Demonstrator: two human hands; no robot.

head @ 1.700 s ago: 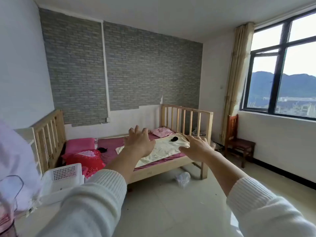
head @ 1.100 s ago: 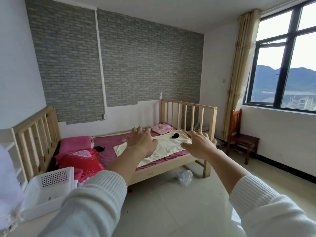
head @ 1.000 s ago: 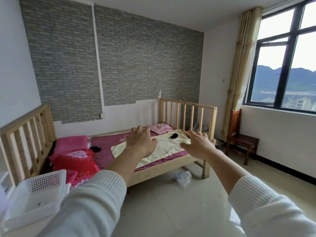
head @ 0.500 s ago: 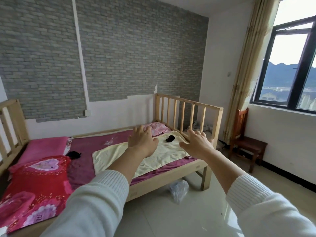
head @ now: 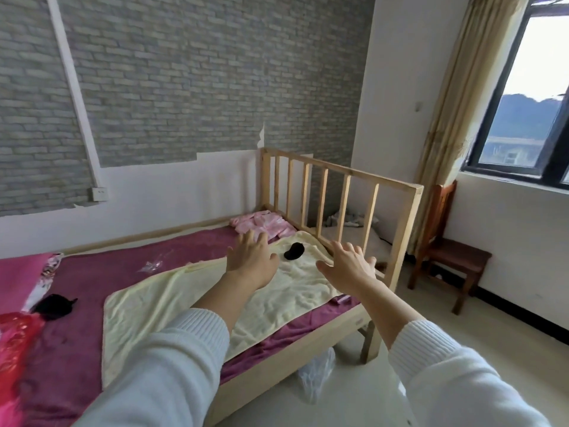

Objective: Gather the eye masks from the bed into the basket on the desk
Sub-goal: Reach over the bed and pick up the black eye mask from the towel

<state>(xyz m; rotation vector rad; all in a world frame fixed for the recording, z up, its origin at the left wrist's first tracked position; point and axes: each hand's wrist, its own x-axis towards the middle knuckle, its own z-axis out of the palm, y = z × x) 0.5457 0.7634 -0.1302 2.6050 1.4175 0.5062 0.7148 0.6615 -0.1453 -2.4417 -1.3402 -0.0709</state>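
Over the bed, both hands, left hand and right hand, spread empty, flanking one black eye mask on the yellow towel, likely ready to grab it; another mask lies well apart near the pillows.

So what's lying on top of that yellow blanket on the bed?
A small black eye mask lies on the yellow blanket near the footboard. Both arms stretch over the blanket, so whatever lies beneath them is hidden.

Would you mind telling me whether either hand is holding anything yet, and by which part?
Nothing is held: the left hand and right hand are open, reaching toward the black eye mask.
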